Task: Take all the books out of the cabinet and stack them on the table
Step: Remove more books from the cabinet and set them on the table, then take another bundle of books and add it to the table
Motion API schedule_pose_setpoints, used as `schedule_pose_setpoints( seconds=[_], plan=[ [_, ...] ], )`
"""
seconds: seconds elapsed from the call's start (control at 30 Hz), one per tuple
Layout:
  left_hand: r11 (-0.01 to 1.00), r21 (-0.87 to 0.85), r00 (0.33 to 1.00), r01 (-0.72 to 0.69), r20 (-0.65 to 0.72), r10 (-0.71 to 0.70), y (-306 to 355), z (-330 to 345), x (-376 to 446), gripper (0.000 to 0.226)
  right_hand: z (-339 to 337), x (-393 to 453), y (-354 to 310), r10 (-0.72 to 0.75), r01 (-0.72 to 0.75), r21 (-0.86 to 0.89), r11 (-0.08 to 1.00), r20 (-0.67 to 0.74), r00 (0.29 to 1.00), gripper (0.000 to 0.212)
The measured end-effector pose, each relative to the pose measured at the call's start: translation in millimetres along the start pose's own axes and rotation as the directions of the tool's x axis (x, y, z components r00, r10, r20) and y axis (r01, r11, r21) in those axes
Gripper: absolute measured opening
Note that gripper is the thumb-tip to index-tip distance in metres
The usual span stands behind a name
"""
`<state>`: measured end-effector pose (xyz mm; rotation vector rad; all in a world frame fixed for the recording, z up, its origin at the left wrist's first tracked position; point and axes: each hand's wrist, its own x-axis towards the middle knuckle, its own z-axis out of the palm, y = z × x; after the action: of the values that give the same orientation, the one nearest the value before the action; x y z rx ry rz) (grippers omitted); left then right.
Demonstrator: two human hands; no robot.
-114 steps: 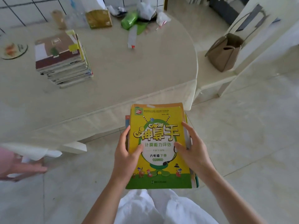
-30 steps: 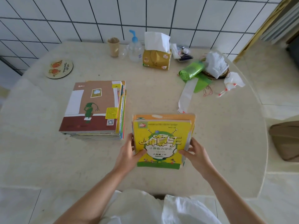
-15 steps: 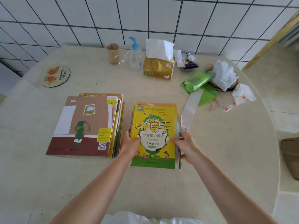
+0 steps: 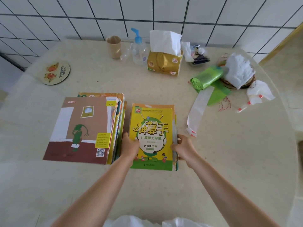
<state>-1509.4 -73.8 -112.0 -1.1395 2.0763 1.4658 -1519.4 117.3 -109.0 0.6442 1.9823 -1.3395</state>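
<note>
The yellow workbook bundle [image 4: 152, 136], now laid on the bench [image 4: 229, 153] just right of the brown-covered book stack [image 4: 82, 128], is grasped at its sides by the left hand [image 4: 130, 145] and right hand [image 4: 183, 147].

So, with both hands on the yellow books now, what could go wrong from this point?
1. The yellow book bundle has uneven edges at its right side; loose books may slip when the left hand and right hand let go or lift.
2. It lies close beside the taller stack, whose right edge is already ragged; a bump could shift it.
3. The white plastic strip lies just right of the bundle and may get caught.
</note>
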Motion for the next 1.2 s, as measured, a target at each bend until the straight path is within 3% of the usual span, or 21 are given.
schedule_pose_setpoints(
  seconds=[0.07,0.17,0.27,0.43,0.53,0.73,0.87,0.93,1.2],
  plan=[
    [1.0,0.019,1.0,-0.014,0.018,0.013,1,-2,-5,0.036,0,-2,-1,-0.013,0.015,-0.089,0.996,0.027,1.0,0.033],
    [0.997,0.072,0.998,-0.022,0.068,0.017,7,-8,-14,0.067,-3,-5,-2,-0.098,0.113,-0.337,0.935,0.062,0.993,0.041],
    [0.994,0.101,0.993,-0.046,0.113,0.034,7,-14,-26,0.078,-4,-16,-1,-0.083,0.109,-0.399,0.911,0.083,0.993,0.052],
    [0.963,0.193,0.979,-0.188,0.114,0.168,-6,-22,-53,0.067,-2,-44,14,-0.165,0.174,-0.399,0.9,0.057,0.985,0.051],
    [0.9,0.289,0.945,-0.326,0.111,0.307,-19,-24,-64,0.065,-1,-65,25,-0.217,0.203,-0.375,0.904,0.006,0.976,0.043],
    [0.789,0.359,0.864,-0.499,0.131,0.486,-46,-18,-86,0.054,-4,-100,58,-0.271,0.233,-0.306,0.923,-0.091,0.958,0.048],
    [0.753,0.302,0.811,-0.585,0.214,0.545,-51,-5,-106,0.039,-5,-126,81,-0.319,0.261,-0.296,0.919,-0.169,0.933,0.045],
    [0.686,0.276,0.733,-0.674,0.362,0.575,-59,2,-114,0.032,0,-148,104,-0.32,0.239,-0.282,0.929,-0.289,0.902,0.042],
    [0.567,0.252,0.575,-0.784,0.64,0.51,-86,5,-117,0.026,28,-182,150,-0.236,0.157,-0.197,0.968,-0.486,0.842,0.035]
  ],
)
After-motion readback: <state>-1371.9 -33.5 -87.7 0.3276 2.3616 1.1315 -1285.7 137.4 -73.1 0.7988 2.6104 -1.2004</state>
